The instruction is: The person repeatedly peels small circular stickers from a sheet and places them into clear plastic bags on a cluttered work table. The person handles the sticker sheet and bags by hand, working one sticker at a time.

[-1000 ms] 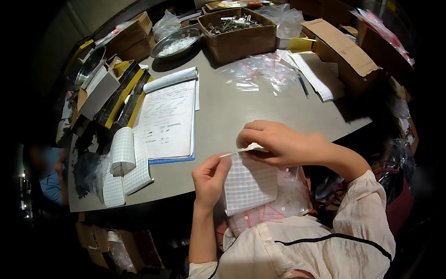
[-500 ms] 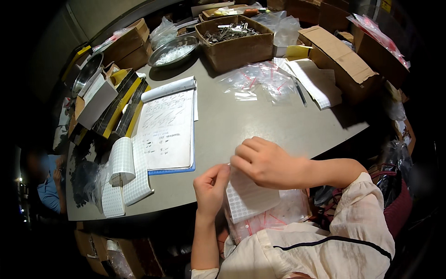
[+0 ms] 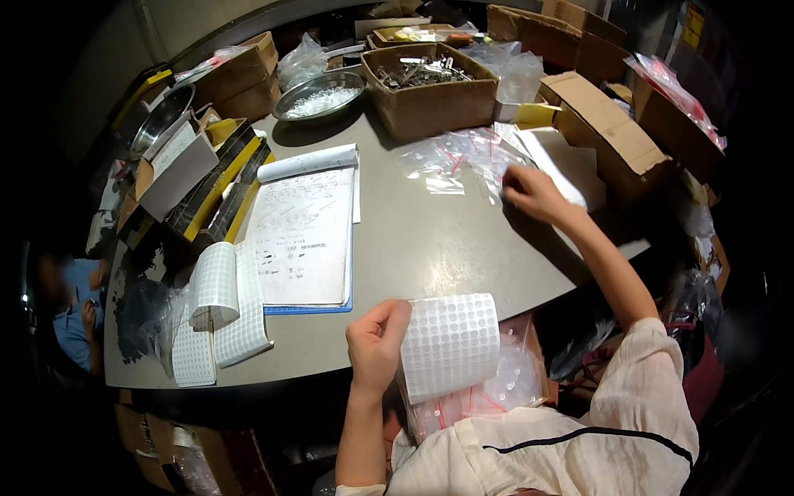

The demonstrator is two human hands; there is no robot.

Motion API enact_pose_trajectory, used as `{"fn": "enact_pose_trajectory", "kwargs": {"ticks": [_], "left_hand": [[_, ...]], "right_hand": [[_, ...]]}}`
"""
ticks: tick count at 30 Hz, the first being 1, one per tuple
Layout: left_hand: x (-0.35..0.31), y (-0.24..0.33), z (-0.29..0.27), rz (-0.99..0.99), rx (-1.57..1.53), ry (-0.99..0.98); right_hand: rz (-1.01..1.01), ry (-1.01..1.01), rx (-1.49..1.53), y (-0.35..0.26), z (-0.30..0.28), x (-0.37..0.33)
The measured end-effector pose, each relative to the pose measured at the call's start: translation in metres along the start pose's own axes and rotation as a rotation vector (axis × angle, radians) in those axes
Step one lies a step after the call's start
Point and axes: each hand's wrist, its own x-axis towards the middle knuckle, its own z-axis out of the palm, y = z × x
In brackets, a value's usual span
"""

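Observation:
My left hand pinches the upper left corner of a white sheet of small round stickers. Beneath that sheet, clear zip bags with red seal lines and small round dots lie at my lap. My right hand is stretched out to the far right of the table, fingers curled down beside a spread of clear bags and some white papers. Whatever its fingers close on is hidden under the hand.
A notepad on a blue clipboard lies left of centre, with more sticker sheets beside it. Farther back stand a metal bowl of clear pieces and a cardboard box of metal parts. A person in blue sits far left.
My right hand has left the sticker sheet and reached forward and right, to where a dark pen lay. The sheet shows more fully now. My left hand keeps its hold.

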Motion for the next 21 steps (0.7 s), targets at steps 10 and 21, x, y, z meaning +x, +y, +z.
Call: {"fn": "enact_pose_trajectory", "kwargs": {"ticks": [10,21], "left_hand": [[-0.003,0.000,-0.002,-0.002,-0.079,0.006],[-0.007,-0.008,-0.008,0.024,-0.252,0.009]], "right_hand": [[-0.121,-0.458,0.087,-0.108,-0.021,-0.087],[-0.082,-0.421,0.211,-0.114,-0.016,-0.087]]}}
